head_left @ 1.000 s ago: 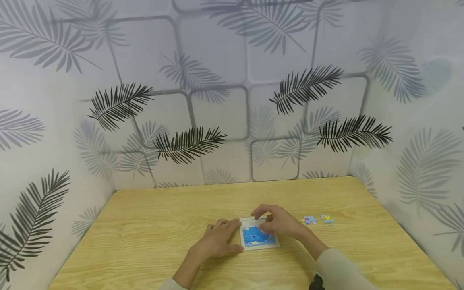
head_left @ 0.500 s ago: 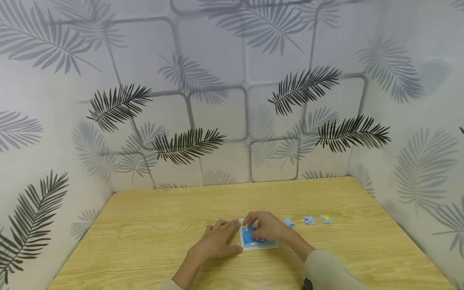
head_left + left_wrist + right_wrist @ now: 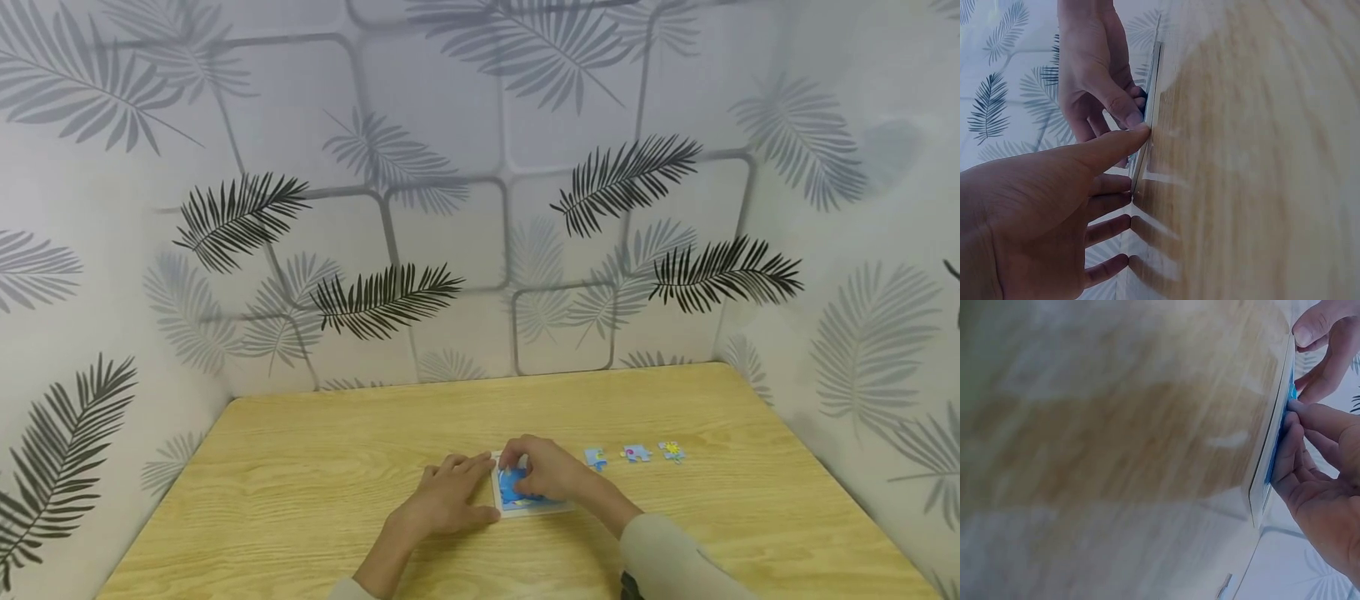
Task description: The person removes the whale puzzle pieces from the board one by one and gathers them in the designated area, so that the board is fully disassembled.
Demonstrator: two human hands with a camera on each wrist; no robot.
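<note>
A small jigsaw puzzle with a blue picture lies in a white frame on the table. My left hand rests beside its left edge, fingers fairly straight; the thumb touches the frame's side in the left wrist view. Over the puzzle is my right hand, its thumb and index finger curved toward each other at the upper left part. They appear to pinch a light blue puzzle piece, mostly hidden by the fingers. The right hand also covers the puzzle's right part.
Three loose pieces lie in a row right of the frame: a light blue one, one with a pink mark and one with a yellow sun. The wooden table meets leaf-patterned walls at the back and sides.
My right hand has shifted left across the puzzle to its upper left part, uncovering the nearest loose piece. My left hand stays at the frame's left edge.
</note>
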